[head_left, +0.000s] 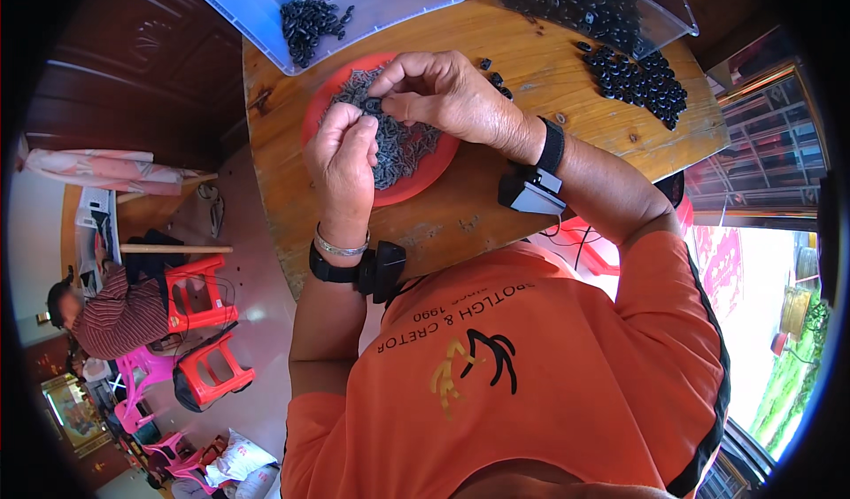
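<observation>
Over the red plate [436,168], my two hands meet with their fingertips close together. My left hand [347,154] is closed, thumb against the fingers, on a small black plastic part [372,106]. From the right, my right hand [456,96] comes in with thumb and index finger bent together in a pinch at that same part. Whether its fingertips hold a separate tiny piece is hidden. Beneath the hands, the plate carries a heap of small grey screws [409,152].
On the wooden table [496,176], a clear bin [403,7] with black parts stands at the far left. Another clear bin [677,31] stands far right, beside a spread of shiny black parts [639,85]. A person [119,313] sits at left near red stools [212,371].
</observation>
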`<state>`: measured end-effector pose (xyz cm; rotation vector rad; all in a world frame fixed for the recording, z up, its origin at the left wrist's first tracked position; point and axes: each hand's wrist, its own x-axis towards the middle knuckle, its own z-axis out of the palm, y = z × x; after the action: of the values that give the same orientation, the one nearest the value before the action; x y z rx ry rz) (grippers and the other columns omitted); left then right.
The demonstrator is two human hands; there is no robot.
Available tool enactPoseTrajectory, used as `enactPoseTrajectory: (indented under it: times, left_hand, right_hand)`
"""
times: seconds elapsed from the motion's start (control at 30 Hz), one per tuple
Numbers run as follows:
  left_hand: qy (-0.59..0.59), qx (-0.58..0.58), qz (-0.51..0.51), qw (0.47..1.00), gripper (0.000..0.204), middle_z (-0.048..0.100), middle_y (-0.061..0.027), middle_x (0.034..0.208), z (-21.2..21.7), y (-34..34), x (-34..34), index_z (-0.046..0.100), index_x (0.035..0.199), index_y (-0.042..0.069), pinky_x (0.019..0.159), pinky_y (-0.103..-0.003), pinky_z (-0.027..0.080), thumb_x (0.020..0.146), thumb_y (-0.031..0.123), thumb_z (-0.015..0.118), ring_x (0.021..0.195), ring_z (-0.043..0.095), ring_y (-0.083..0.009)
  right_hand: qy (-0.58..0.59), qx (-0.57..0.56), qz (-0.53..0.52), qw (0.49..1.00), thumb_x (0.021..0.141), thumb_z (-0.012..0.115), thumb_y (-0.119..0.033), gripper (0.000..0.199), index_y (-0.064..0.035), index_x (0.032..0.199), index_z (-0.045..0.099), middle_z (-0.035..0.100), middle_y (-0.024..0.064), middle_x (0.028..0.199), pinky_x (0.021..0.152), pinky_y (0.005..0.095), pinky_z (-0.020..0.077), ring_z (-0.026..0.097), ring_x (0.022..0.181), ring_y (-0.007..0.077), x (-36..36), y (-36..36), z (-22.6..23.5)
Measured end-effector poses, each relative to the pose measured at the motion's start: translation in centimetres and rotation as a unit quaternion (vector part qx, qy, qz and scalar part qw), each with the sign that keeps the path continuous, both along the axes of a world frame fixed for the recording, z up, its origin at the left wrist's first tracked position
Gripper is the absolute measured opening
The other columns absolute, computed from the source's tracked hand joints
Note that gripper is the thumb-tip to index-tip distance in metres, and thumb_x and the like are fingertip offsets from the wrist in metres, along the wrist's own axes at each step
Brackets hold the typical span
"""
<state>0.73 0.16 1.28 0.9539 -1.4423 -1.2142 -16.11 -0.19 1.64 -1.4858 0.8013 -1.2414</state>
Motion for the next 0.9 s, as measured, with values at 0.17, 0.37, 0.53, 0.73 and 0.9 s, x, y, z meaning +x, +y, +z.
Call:
enactPoseTrajectory:
  times: [0.17,0.37,0.53,0.73,0.9]
  left_hand:
    - [-0.002,-0.013,-0.009,1.0,0.009,0.045,0.0042,0.059,-0.16,-0.08,-0.07,0.055,0.075,0.004,0.046,-0.018,0.034,0.084,0.005,0.054,0.052,0.04,-0.0025]
    - [-0.012,-0.011,0.015,1.0,0.009,0.045,0.0041,0.06,-0.01,0.2,-0.17,0.055,0.075,0.004,0.046,-0.017,0.034,0.084,0.005,0.052,0.053,0.041,-0.0023]
    - [-0.003,-0.012,0.014,1.0,0.009,0.045,0.0039,0.061,-0.11,0.21,-0.18,0.056,0.076,0.003,0.047,-0.017,0.034,0.084,0.005,0.051,0.054,0.041,-0.0024]
    - [0.0,-0.032,0.015,0.999,0.009,0.044,0.0042,0.062,-0.54,0.04,-0.11,0.056,0.077,0.002,0.051,-0.018,0.034,0.083,0.005,0.051,0.057,0.04,-0.0027]
    - [-0.007,-0.037,0.021,0.999,0.008,0.045,0.0042,0.062,-0.42,0.12,-0.19,0.057,0.078,0.001,0.051,-0.018,0.034,0.083,0.005,0.052,0.057,0.039,-0.0026]
  right_hand:
    - [-0.007,-0.001,0.0,1.0,0.084,0.062,0.0,0.016,-0.0027,0.099,0.065,0.064,-0.0005,0.085,0.072,0.0206,0.0485,0.057,0.076,0.0046,-0.02,-0.03,-0.06]
    - [0.025,0.031,0.007,0.999,0.084,0.062,-0.001,0.016,-0.003,0.1,0.066,0.065,0.0,0.084,0.07,0.0207,0.0494,0.057,0.075,0.0053,-0.12,-0.27,-0.14]
    - [0.006,0.032,0.022,0.999,0.084,0.063,-0.002,0.016,-0.0028,0.1,0.066,0.064,-0.0001,0.083,0.068,0.0208,0.0497,0.057,0.072,0.0052,-0.06,-0.28,-0.34]
    - [-0.02,0.045,0.019,0.999,0.085,0.061,0.0,0.015,-0.0023,0.099,0.065,0.064,0.0005,0.081,0.067,0.0211,0.0494,0.057,0.072,0.0052,-0.07,-0.16,-0.18]
    - [0.007,0.004,-0.002,1.0,0.084,0.061,0.001,0.016,-0.0026,0.099,0.066,0.064,0.0006,0.082,0.069,0.0207,0.0488,0.057,0.072,0.0051,0.06,-0.07,-0.3]
